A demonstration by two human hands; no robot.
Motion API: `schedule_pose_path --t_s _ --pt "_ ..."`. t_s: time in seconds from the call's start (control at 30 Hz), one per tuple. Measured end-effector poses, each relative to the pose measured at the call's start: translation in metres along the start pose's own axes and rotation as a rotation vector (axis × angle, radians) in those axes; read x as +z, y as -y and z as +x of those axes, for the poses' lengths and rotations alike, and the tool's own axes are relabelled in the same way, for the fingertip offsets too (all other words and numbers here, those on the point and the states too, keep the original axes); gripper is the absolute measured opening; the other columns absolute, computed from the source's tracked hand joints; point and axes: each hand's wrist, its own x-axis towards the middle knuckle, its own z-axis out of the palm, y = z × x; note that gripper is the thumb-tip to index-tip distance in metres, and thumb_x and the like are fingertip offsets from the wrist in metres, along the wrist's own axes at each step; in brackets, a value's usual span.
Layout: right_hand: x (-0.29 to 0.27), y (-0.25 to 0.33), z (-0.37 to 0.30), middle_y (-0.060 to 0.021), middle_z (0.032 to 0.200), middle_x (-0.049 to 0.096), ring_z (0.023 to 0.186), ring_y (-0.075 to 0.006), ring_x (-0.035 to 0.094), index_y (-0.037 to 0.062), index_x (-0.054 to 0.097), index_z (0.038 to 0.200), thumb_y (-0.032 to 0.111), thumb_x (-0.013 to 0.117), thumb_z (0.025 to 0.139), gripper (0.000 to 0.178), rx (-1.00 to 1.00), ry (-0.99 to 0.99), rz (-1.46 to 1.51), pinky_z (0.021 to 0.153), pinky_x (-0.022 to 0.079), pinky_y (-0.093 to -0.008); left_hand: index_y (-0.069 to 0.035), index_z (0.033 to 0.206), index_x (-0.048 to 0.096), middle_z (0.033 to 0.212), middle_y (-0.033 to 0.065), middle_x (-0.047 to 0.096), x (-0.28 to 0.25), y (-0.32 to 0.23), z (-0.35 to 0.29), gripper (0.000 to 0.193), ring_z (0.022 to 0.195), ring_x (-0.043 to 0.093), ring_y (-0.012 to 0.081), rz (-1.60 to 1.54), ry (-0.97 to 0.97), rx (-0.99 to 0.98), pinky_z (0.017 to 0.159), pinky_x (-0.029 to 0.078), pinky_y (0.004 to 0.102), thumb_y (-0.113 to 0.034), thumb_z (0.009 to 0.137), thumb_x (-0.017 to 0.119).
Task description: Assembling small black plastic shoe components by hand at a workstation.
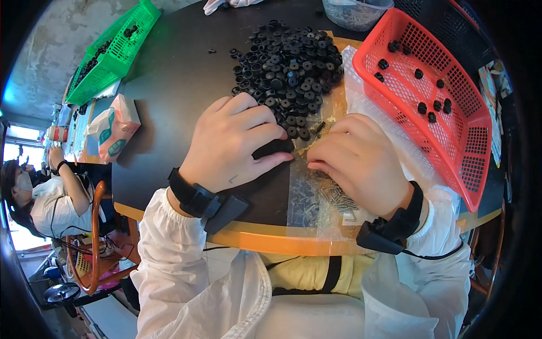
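Below the remaining black heap (288,65), my left hand (228,141) and right hand (361,152) curled, grips unclear.
The basket (418,121) rightward held few pieces (419,74).

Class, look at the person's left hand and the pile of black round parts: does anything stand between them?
Nothing visible does. The left hand is right beside the near edge of the pile of black round parts.

Wht slvs (169,243) w/ blk wristbands (191,195)
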Motion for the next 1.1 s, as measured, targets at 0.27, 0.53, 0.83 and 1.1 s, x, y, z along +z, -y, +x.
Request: schedule_pose_path --t_s 0.27,0.53,0.83,1.1 --pt "-0.002 0.007 0.001 -0.0060 0.081 0.065 0.075 -0.0253 0.062 0.0078 0.065 0.091 0.005 0.073 0.073 0.020 0.321 -0.080 0.335 0.071 0.047 -0.0350 -0.010 0.087 0.070 0.089 0.0027 0.068 0.008 -0.011 0.003 0.024 0.081 0.063 0.0231 -0.248 -0.091 -0.023 0.069 0.052 0.0335 -0.007 0.065 0.079" --pt "-0.004 -0.001 0.000 -0.0072 0.077 0.066 0.070 -0.0255 0.062 0.0066 0.068 0.085 0.006 0.074 0.073 0.014 0.167 -0.136 0.255 0.065 0.048 -0.0338 -0.005 0.092 0.071 0.088 0.0064 0.068 0.011 -0.019 0.003 0.026 0.080 0.065 0.0217 -0.480 -0.178 -0.119 0.069 0.052 0.0300 -0.002 0.067 0.080" --pt "0.000 -0.002 -0.002 -0.0076 0.076 0.065 0.071 -0.0265 0.062 0.0061 0.068 0.083 0.006 0.074 0.071 0.013 0.140 -0.140 0.211 0.072 0.051 -0.0351 -0.007 0.090 0.072 0.087 0.0047 0.068 0.014 -0.013 0.000 0.029 0.077 0.064 0.0197 -0.424 -0.173 -0.046 0.064 0.050 0.0291 -0.008 0.065 0.085" --pt "-0.013 0.016 0.000 -0.0073 0.082 0.065 0.079 -0.0260 0.063 0.0067 0.066 0.086 0.006 0.074 0.070 0.018 0.029 -0.049 -0.132 0.084 0.052 -0.0413 -0.007 0.084 0.071 0.081 0.0033 0.067 0.018 -0.020 0.003 0.027 0.069 0.063 0.0201 -0.331 -0.223 -0.019 0.059 0.050 0.0288 -0.006 0.060 0.084"
